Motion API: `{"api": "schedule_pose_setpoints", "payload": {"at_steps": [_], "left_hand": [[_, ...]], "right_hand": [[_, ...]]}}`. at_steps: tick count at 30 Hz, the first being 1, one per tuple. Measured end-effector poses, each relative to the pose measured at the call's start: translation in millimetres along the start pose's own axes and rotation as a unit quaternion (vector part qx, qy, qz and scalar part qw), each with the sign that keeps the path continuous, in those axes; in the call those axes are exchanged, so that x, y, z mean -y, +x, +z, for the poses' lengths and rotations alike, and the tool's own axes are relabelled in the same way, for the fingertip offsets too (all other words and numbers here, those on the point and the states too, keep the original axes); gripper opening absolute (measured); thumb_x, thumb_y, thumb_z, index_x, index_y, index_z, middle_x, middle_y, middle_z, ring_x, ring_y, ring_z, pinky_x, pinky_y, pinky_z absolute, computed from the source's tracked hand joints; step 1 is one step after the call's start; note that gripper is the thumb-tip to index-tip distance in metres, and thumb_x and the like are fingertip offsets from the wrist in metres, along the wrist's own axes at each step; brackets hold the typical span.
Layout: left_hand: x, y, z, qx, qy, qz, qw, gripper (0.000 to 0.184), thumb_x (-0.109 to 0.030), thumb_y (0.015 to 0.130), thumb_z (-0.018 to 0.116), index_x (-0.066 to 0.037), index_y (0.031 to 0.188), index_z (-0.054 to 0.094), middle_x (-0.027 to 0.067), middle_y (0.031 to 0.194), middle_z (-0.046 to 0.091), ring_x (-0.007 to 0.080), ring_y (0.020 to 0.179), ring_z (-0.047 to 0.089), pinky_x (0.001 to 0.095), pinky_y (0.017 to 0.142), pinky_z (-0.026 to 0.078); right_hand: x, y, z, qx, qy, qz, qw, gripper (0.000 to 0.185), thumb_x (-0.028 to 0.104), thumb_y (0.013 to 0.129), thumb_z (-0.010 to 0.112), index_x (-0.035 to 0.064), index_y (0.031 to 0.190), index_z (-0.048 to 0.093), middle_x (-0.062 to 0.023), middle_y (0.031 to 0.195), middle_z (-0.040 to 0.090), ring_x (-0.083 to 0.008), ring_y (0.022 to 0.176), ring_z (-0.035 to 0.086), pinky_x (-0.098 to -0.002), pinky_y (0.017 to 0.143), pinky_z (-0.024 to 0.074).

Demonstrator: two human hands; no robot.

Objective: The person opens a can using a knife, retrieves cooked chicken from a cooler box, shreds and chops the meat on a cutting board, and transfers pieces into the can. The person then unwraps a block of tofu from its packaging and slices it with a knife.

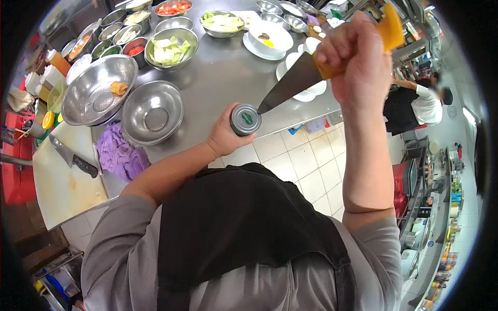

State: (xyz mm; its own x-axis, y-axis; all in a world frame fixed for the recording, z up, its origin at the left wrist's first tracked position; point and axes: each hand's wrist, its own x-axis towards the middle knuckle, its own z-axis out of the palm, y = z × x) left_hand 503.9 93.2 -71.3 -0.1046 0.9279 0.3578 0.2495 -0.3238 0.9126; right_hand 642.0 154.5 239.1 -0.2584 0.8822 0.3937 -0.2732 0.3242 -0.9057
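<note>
My left hand (226, 136) is wrapped round a small metal can (246, 119) near the front edge of the steel table. The can's round lid, with a green mark, faces up. Raised at the right, my right hand (358, 62) grips the yellow handle of a knife (293, 82). Its blade slants down to the left, with the tip at the right rim of the can's lid. Whether the tip has pierced the metal, I cannot tell.
Steel bowls (153, 112) and a purple cloth (122, 151) lie left. A black-handled knife (72, 155) rests on a cutting board (49, 181). Lettuce bowls (171, 51) and a white bowl (270, 40) stand farther back. Another person (426, 106) is at the right.
</note>
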Motion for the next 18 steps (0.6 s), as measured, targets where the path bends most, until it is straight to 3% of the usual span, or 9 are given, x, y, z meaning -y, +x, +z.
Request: {"api": "schedule_pose_setpoints", "payload": {"at_steps": [3,5,8,11,13,15,18], "left_hand": [[-9.5,8.8,-4.8,-0.01,-0.035,-0.006,0.999,0.083,-0.026,0.069,0.088,-0.005,0.136,0.043,0.0148,0.12,0.063,0.0292,0.112,0.063,0.0398,0.1,0.049],[-12.9,6.4,-8.4,-0.021,-0.019,-0.022,0.999,0.081,-0.026,0.069,0.087,-0.005,0.134,0.045,0.0156,0.119,0.063,0.0302,0.112,0.063,0.0402,0.1,0.049],[3.7,3.5,-5.1,-0.004,0.036,-0.042,0.998,0.078,-0.027,0.067,0.088,-0.005,0.131,0.047,0.0164,0.119,0.064,0.0313,0.111,0.063,0.0405,0.099,0.05],[-2.3,4.2,-10.5,0.014,0.022,-0.055,0.998,0.075,-0.029,0.067,0.088,-0.006,0.128,0.05,0.0164,0.119,0.064,0.0312,0.112,0.064,0.0401,0.099,0.05],[-6.4,5.7,-15.3,0.036,0.013,-0.066,0.997,0.077,-0.028,0.067,0.088,-0.007,0.13,0.05,0.0143,0.119,0.064,0.0282,0.113,0.064,0.0393,0.099,0.05],[-3.4,6.6,-15.7,0.044,0.003,-0.07,0.997,0.078,-0.028,0.067,0.089,-0.007,0.132,0.049,0.0133,0.119,0.064,0.0268,0.113,0.063,0.0388,0.099,0.05],[0.0,5.3,-16.0,0.052,0.0,-0.078,0.996,0.078,-0.027,0.067,0.089,-0.006,0.132,0.049,0.0136,0.119,0.064,0.0271,0.112,0.063,0.0387,0.099,0.05]], "right_hand": [[24.5,-3.8,5.0,0.064,0.027,-0.061,0.996,0.034,0.03,0.104,0.048,0.0143,0.074,0.04,0.0014,0.064,0.031,-0.0135,0.059,0.034,-0.0333,0.06,0.037],[5.3,-5.9,4.3,0.023,-0.06,-0.071,0.995,0.038,0.029,0.101,0.052,0.0106,0.07,0.039,-0.0015,0.059,0.035,-0.015,0.054,0.037,-0.0335,0.057,0.0396],[-7.0,-4.9,2.0,0.066,0.022,-0.033,0.997,0.039,0.026,0.1,0.054,0.0105,0.067,0.04,-0.0007,0.056,0.034,-0.0142,0.05,0.037,-0.032,0.054,0.0391],[-9.4,5.7,5.8,0.103,-0.017,-0.007,0.995,0.038,0.031,0.103,0.05,0.0148,0.073,0.033,0.002,0.062,0.029,-0.0124,0.056,0.031,-0.0319,0.059,0.0349],[-16.7,29.8,15.3,0.063,0.0,0.049,0.997,0.039,0.029,0.102,0.054,0.015,0.072,0.033,0.0024,0.062,0.029,-0.0121,0.055,0.031,-0.0321,0.057,0.0335],[-30.0,49.8,41.0,0.074,-0.023,0.052,0.996,0.035,0.032,0.1,0.057,0.0146,0.072,0.044,0.0048,0.054,0.036,-0.01,0.043,0.041,-0.0276,0.041,0.0355],[-47.0,69.6,92.3,0.081,-0.179,0.085,0.977,0.033,0.033,0.096,0.061,0.0092,0.075,0.054,0.0006,0.057,0.049,-0.0143,0.046,0.049,-0.0317,0.045,0.0419]]}}
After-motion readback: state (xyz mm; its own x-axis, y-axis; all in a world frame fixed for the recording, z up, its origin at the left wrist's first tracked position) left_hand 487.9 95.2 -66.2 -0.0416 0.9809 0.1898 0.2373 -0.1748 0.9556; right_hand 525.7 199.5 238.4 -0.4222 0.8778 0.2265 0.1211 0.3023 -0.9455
